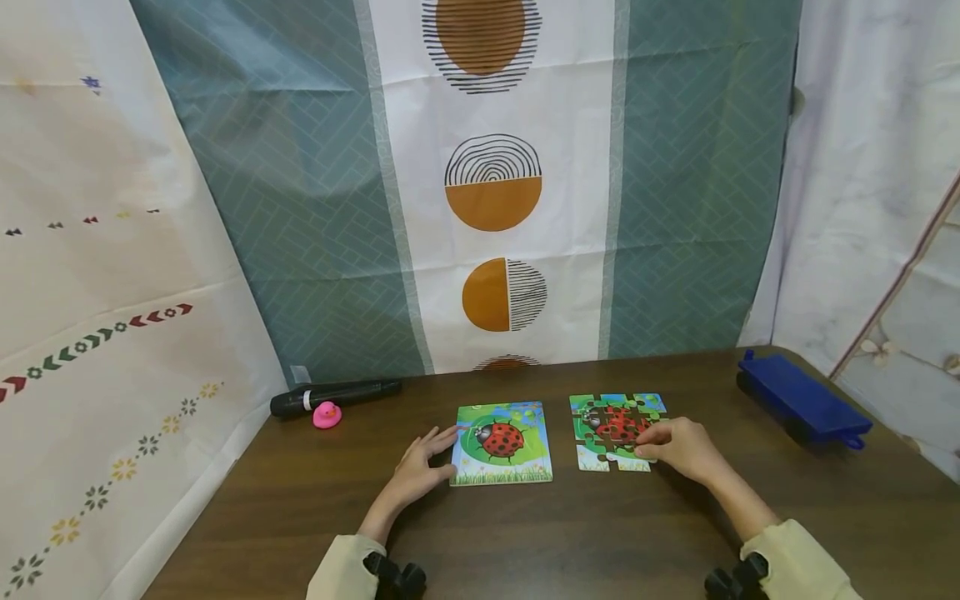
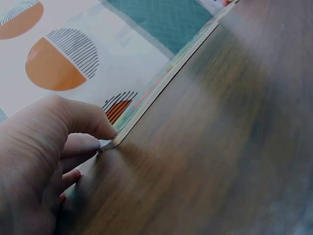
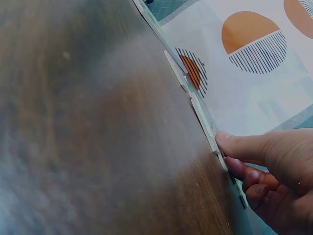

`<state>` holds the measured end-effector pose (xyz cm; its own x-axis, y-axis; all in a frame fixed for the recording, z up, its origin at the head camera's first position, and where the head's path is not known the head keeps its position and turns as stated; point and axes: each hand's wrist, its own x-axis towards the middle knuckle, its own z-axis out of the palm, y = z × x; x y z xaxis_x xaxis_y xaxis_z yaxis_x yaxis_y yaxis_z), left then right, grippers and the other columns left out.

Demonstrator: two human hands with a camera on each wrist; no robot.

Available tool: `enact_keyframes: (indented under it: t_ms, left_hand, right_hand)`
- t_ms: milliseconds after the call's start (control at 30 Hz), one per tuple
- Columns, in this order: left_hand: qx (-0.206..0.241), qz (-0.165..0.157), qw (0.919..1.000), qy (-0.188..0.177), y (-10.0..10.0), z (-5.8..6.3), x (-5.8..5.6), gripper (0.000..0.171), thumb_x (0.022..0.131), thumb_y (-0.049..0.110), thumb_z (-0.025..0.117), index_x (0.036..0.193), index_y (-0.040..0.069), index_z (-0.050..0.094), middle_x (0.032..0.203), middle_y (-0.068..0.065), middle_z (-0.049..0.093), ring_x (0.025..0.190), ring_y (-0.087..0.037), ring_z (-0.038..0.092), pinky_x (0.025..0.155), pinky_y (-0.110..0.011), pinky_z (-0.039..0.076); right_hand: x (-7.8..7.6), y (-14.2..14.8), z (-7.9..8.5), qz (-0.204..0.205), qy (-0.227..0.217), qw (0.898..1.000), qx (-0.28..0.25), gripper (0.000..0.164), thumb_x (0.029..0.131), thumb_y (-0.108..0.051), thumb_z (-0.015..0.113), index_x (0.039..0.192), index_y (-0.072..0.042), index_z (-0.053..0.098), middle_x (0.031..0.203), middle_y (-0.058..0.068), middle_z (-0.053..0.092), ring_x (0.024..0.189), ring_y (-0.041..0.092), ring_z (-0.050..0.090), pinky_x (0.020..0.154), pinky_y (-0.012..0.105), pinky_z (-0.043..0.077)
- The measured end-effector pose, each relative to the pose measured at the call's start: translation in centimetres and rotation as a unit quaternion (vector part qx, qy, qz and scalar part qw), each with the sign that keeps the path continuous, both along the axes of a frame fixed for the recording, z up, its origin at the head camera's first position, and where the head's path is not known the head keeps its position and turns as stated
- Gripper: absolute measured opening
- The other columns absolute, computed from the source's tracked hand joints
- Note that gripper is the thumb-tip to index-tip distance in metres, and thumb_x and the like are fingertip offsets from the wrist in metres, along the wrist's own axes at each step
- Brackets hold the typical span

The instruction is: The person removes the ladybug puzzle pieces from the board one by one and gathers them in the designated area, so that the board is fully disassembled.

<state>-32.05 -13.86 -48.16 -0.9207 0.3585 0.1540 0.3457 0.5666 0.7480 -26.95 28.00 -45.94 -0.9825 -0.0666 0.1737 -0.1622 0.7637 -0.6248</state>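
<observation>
A square ladybug picture board (image 1: 480, 467) lies flat on the table, and my left hand (image 1: 418, 469) rests at its left side. The left thumb is right at the board's near corner, with the fingers spread along the side edge; the left wrist view shows the thumb (image 2: 105, 122) at that corner. To the right lies a ladybug jigsaw puzzle (image 1: 617, 427) of interlocking pieces, with dark gaps between some. Over its right edge my right hand (image 1: 684, 450) pinches a puzzle piece between thumb and curled fingers, the piece mostly hidden by them.
A black microphone-like object (image 1: 352, 394) lies at the back left with a pink rubber duck (image 1: 327, 415) beside it. A blue lidded tray or case (image 1: 806, 398) sits at the back right. Patterned curtains (image 1: 495, 167) hang behind the brown table (image 1: 570, 533).
</observation>
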Motion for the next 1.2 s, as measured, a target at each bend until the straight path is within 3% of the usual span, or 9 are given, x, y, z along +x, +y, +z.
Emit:
enact_keyframes:
  t_ms: [667,933,1200]
  left_hand:
    - [-0.006,-0.004,0.9999,0.007,-0.1,0.1,-0.3,0.059,0.082,0.011,0.067,0.138,0.002,0.054,0.151,-0.007,0.047,0.149,-0.038,0.025,0.122,-0.062,0.006]
    - [0.003,-0.004,1.0000,0.005,-0.2,0.0,-0.2,0.059,0.082,0.011,0.067,0.139,0.003,0.054,0.151,-0.007,0.047,0.149,-0.039,0.024,0.121,-0.063,0.005]
    - [0.007,-0.011,0.9998,0.012,-0.2,0.0,0.1,0.059,0.081,0.011,0.066,0.137,-0.002,0.053,0.150,-0.010,0.047,0.148,-0.041,0.024,0.121,-0.064,0.006]
  right_hand:
    - [0.0,-1.2,0.6,0.006,-0.009,0.999,-0.034,0.023,0.084,-0.025,0.075,0.098,-0.006,0.074,0.089,0.005,0.072,0.077,0.013,0.060,0.063,0.028,0.047]
    - [-0.9,-6.1,0.7,0.065,0.011,0.994,-0.085,0.027,0.085,-0.021,0.074,0.105,-0.004,0.072,0.090,0.004,0.068,0.070,0.009,0.049,0.059,0.023,0.042]
    - [-2.3,-11.3,0.2,0.127,0.029,0.988,-0.079,0.030,0.085,-0.019,0.074,0.110,-0.003,0.071,0.089,0.004,0.062,0.064,0.007,0.041,0.055,0.023,0.037]
